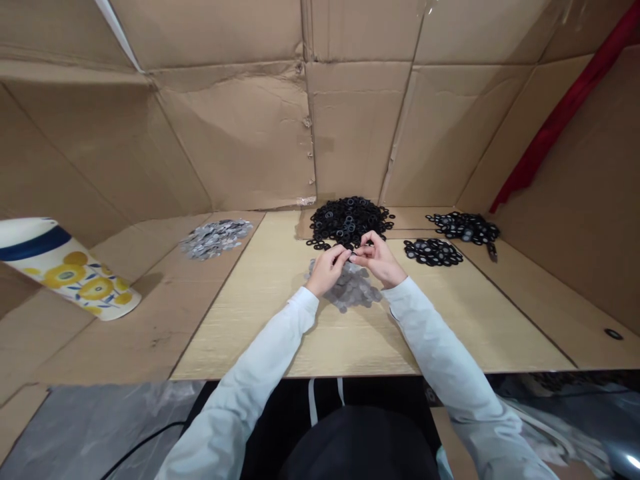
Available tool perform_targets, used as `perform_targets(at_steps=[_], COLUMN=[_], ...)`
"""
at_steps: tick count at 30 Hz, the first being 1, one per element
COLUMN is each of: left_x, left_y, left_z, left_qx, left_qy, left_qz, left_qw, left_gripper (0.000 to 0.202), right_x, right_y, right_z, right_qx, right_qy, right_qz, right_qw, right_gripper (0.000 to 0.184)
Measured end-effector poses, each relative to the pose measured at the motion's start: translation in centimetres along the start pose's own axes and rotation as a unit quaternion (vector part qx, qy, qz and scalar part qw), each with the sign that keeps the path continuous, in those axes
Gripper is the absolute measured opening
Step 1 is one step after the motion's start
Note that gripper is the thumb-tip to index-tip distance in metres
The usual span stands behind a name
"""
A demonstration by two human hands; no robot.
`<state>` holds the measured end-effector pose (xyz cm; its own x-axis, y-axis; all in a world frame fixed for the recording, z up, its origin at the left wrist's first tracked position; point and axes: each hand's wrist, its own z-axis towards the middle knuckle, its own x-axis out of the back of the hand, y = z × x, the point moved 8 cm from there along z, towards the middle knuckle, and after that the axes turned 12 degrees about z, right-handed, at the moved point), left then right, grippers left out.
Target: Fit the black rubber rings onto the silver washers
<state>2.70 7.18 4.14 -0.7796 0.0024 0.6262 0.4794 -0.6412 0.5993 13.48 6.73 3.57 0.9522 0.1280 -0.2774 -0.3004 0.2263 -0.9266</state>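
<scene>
Head view, what are the hands doing?

The left hand (327,272) and right hand (380,260) are raised over the pale board (280,333), fingers curled in and pinched almost closed, their tips meeting. Something small may sit between them, but the fingers hide it, so I cannot tell what they have hold of.

Where are the parts?

Right by the hands. Black rings (347,220) lie heaped just past the fingertips, and grey discs (353,290) spread directly under the palms. Pale-centred rings (433,252) sit in a low patch to the right, a mixed heap (465,227) lies farther right on the cardboard (560,320), and silver discs (216,239) lie well off to the left.

What could go wrong here?

The heaps almost touch, so a dropped piece could land among the wrong kind and be hard to pick out. Thin pieces could slip from the pinch if the fingers lose their grip, and a careless wrist could spread the loose grey discs.

Anything lying loose?

One dark ring (613,334) sits alone near the right front of the cardboard, and a few black rings lie apart from their heap, near the left hand. Either could get knocked about or missed
</scene>
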Motion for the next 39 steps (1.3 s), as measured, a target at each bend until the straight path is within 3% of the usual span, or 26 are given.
perform_targets(at_steps=[6,14,19,23,29,32,39], left_x=[-0.4,-1.3,-1.2,-1.0,0.9,1.4,1.0], left_y=[-0.6,-1.6,-2.1,-1.5,0.4,0.9,0.7], left_z=[0.2,0.1,0.1,0.1,-0.4,-0.6,-0.3], left_qx=[0.007,0.069,0.088,0.047,0.014,0.003,-0.014], left_qy=[-0.063,-0.071,-0.06,-0.052,0.048,0.073,0.044], left_qz=[0.047,-0.083,-0.131,-0.084,0.029,0.059,0.095], left_qw=[0.997,0.992,0.986,0.994,0.998,0.996,0.994], left_gripper=[0.038,0.042,0.04,0.038,0.033,0.029,0.027], right_x=[-0.4,0.5,-0.2,-0.5,-1.0,-1.0,-0.8], right_y=[-0.4,0.2,0.4,0.7,-0.1,-0.5,-0.4], right_z=[-0.2,0.1,-0.2,-0.2,-0.5,-0.8,-0.7], right_qx=[0.073,0.004,-0.005,-0.005,0.007,0.034,0.058], right_qy=[-0.016,0.042,0.026,0.013,0.017,0.039,0.02], right_qz=[-0.132,0.001,0.018,0.016,0.011,-0.012,-0.042], right_qw=[0.988,0.999,0.999,1.0,1.0,0.999,0.997], right_gripper=[0.035,0.041,0.041,0.04,0.044,0.043,0.04])
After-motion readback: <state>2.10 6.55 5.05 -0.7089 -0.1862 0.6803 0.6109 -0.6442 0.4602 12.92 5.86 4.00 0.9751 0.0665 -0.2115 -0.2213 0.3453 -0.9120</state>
